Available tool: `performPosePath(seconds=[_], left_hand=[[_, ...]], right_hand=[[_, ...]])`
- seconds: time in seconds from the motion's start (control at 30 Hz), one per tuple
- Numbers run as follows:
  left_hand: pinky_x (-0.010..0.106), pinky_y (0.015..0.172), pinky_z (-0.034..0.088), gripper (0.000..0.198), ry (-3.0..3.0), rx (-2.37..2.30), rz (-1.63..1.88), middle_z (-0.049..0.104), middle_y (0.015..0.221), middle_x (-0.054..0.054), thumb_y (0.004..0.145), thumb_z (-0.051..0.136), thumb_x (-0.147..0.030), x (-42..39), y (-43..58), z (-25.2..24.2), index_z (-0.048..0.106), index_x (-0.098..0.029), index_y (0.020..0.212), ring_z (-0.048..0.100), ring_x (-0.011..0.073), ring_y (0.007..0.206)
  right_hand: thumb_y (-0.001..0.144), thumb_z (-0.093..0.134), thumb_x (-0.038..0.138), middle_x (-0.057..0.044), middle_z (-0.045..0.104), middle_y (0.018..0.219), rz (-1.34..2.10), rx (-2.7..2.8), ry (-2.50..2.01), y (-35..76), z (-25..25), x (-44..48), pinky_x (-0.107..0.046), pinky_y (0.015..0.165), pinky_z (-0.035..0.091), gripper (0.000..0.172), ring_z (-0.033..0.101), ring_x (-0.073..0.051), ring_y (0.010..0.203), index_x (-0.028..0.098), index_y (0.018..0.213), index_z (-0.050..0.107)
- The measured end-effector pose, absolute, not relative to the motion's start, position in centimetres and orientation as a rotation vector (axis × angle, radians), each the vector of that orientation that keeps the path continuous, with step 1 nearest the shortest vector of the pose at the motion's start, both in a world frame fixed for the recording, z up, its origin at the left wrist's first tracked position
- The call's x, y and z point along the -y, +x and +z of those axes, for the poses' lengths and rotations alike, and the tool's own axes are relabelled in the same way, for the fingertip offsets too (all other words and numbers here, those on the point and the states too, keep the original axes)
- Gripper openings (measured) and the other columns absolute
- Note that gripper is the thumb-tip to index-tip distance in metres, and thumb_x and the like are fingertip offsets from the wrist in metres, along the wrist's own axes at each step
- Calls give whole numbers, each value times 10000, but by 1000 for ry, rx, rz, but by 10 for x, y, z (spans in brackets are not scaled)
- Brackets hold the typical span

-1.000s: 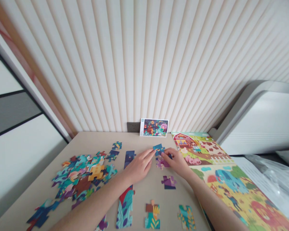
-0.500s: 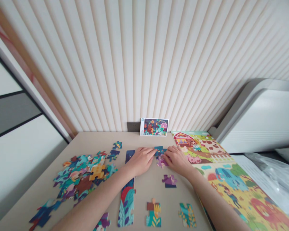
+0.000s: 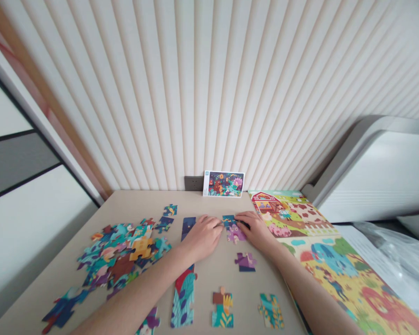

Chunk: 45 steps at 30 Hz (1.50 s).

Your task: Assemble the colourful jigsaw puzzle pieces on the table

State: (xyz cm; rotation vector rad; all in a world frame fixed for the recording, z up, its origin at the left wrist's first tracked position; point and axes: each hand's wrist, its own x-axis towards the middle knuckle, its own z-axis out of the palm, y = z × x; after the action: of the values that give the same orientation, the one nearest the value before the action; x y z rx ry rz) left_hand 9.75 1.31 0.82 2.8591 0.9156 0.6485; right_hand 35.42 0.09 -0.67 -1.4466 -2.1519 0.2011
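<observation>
2 bare hands at the far half of the beige table, with a small puzzle cluster between them: blue piece above, purple piece just below. Left hand curled, fingertips at the cluster's left edge; cannot tell whether they pinch anything. Right hand bent over the right side, thumb and fingers set narrowly apart; its hold on the cluster is unclear.

In the way: left hand and forearm lie across the tall joined strip, hiding its middle. Heaped loose pieces spread left of it, partly behind the same forearm. 1 purple-and-navy piece lies nearer the body; brown-and-teal section and leafy teal piece nearer again.

Behind: picture card leans upright against the ribbed wall, beside a dark socket. Right: farm picture and elephant-and-lion picture, adjoining, right forearm over their left edge.
</observation>
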Motion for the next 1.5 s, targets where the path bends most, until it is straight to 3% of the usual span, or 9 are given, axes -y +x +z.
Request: performPosePath(seconds=[0.53, 0.77, 1.0, 1.3, 1.5], left_hand=[[401, 1072, 423, 272, 2852, -914, 656, 674, 1209, 76, 1008, 460, -159, -13, 98, 7, 673, -209, 1170, 607, 217, 1142], [419, 1083, 406, 290, 2891, -886, 666, 642, 1306, 75, 990, 499, -165, -13, 100, 4, 647, -222, 1232, 568, 227, 1216], [433, 1063, 397, 196, 2967, -786, 559, 684, 1129, 76, 972, 538, -185, -2, 101, 13, 686, -201, 1099, 593, 234, 1122], [399, 1028, 409, 166, 2932, -745, 564, 692, 1107, 55, 966, 539, -189, 1, 101, 15, 697, -206, 1011, 592, 217, 1104], [405, 1041, 405, 169, 2959, -726, 542, 693, 1106, 61, 956, 555, -191, 1, 100, 15, 686, -205, 1062, 595, 220, 1117]], right_hand=[[999, 510, 227, -58, 737, 1087, 236, 2083, -1396, 348, -13, -9, -408, 944, 480, 276, 649, -236, 1032, 271, 1175, 717], [971, 609, 346, -67, 708, 1240, 248, 2145, -1370, 350, -4, -5, -462, 1057, 432, 310, 622, -259, 1174, 290, 1266, 686], [935, 668, 375, -66, 700, 1256, 269, 2129, -1381, 348, -7, -7, -465, 1062, 430, 325, 620, -266, 1186, 292, 1248, 697], [910, 704, 356, -60, 712, 1237, 280, 2134, -1345, 346, -6, -9, -461, 1064, 418, 330, 630, -266, 1183, 292, 1234, 693], [894, 721, 375, -61, 718, 1239, 291, 2133, -1369, 348, -9, -10, -471, 1083, 402, 355, 628, -274, 1209, 291, 1238, 690]])
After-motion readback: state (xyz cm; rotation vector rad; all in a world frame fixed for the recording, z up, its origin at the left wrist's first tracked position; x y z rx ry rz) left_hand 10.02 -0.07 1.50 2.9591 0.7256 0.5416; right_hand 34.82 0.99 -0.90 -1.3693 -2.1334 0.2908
